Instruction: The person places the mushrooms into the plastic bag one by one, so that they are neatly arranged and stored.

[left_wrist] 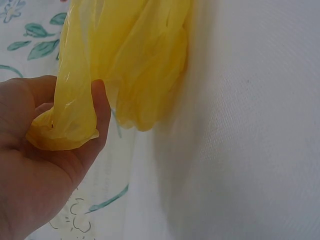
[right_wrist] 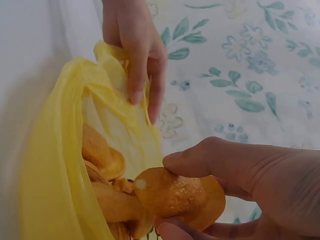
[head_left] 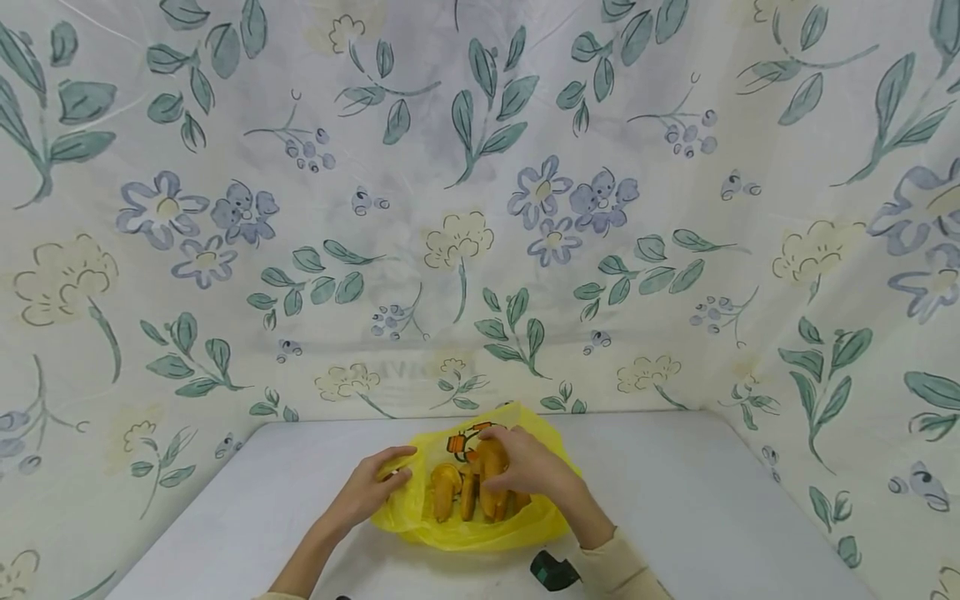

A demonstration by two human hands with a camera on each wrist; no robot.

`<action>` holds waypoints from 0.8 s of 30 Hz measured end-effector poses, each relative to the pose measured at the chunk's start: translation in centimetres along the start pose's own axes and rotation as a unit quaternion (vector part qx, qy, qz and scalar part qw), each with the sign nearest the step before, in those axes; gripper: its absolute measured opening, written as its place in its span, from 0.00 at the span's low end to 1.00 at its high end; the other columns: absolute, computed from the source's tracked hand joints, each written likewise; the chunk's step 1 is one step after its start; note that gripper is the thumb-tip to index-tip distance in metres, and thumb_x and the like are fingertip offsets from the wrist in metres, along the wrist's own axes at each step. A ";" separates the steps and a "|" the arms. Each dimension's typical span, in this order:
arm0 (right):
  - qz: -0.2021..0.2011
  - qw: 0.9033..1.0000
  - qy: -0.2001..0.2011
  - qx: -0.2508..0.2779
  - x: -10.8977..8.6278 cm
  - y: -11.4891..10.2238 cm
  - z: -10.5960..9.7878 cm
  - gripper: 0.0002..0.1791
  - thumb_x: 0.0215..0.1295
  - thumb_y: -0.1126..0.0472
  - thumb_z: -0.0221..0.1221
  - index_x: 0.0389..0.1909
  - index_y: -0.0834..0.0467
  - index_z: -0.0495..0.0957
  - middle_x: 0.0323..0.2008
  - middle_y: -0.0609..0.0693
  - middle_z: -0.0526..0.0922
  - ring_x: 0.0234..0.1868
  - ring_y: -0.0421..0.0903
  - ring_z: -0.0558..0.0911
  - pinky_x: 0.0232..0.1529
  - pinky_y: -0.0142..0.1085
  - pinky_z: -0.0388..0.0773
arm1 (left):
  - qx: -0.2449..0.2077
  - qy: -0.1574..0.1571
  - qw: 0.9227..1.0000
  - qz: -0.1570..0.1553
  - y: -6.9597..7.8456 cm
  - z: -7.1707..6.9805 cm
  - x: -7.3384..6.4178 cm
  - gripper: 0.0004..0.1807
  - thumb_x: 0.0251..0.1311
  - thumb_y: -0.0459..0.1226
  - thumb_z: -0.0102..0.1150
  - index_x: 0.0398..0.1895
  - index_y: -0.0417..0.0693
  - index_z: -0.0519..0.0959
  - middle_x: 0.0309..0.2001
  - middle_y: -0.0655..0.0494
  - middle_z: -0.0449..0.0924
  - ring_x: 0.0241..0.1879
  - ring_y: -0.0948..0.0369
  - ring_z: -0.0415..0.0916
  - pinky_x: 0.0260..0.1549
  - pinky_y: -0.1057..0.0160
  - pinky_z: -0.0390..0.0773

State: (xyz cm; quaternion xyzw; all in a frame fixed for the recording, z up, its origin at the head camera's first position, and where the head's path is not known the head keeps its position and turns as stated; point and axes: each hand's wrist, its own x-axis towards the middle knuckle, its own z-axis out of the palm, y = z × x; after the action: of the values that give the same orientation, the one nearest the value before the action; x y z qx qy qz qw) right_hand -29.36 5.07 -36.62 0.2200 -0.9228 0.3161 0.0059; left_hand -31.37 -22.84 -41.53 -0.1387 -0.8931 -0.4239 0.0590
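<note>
A thin yellow plastic bag [head_left: 495, 537] lies spread on the table with its mouth facing me. Several orange-brown mushrooms [head_left: 444, 492] with rounded caps and thick stalks are inside it. My right hand [head_left: 528, 462] holds one mushroom [right_wrist: 175, 195] by its cap at the bag's mouth, thumb on one side and fingers on the other. At the bag's left side, my left hand [head_left: 371, 487] grips the loose edge; a fold of the plastic [left_wrist: 75, 100] runs between its thumb and fingers. The lower part of the held mushroom overlaps the others in the right wrist view.
A small dark green and black object [head_left: 553, 571] lies in front of the bag, beside the right sleeve [head_left: 622, 571]. The white table [head_left: 660, 483] extends to both sides. Behind it hangs a floral cloth [head_left: 465, 350].
</note>
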 end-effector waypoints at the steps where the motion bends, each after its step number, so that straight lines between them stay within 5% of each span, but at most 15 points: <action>1: 0.000 1.000 -0.001 0.000 0.1 -0.2 0.1 0.34 0.52 0.58 0.72 0.62 0.51 0.72 0.53 0.52 0.78 0.46 0.46 0.73 0.50 0.41 0.80 | 0.000 0.000 1.000 -0.001 0.0 0.0 0.0 0.19 0.68 0.36 0.56 0.61 0.47 0.76 0.65 0.41 0.73 0.68 0.43 0.66 0.66 0.40 0.65; 17: -0.014 1.000 -0.004 -0.002 1.4 -1.3 1.6 0.35 0.53 0.57 0.72 0.63 0.54 0.71 0.61 0.52 0.76 0.56 0.49 0.75 0.61 0.47 0.75 | -0.002 -0.002 1.000 -0.006 0.1 -0.1 0.0 0.19 0.68 0.36 0.56 0.61 0.47 0.76 0.66 0.41 0.72 0.68 0.43 0.66 0.67 0.40 0.65; 24: -0.010 1.000 -0.001 0.000 1.7 -1.7 1.8 0.35 0.53 0.55 0.72 0.62 0.52 0.72 0.59 0.51 0.77 0.53 0.47 0.75 0.59 0.46 0.77 | -0.004 -0.001 1.000 -0.004 0.0 0.0 0.0 0.19 0.67 0.36 0.56 0.61 0.46 0.76 0.66 0.41 0.73 0.68 0.43 0.66 0.67 0.40 0.65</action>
State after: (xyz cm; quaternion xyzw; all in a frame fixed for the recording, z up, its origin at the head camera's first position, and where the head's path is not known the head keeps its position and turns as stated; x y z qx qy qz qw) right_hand -29.96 2.14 -36.88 0.2293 -0.9207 0.3157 0.0076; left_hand -31.42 -22.84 -41.54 -0.1353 -0.8920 -0.4276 0.0561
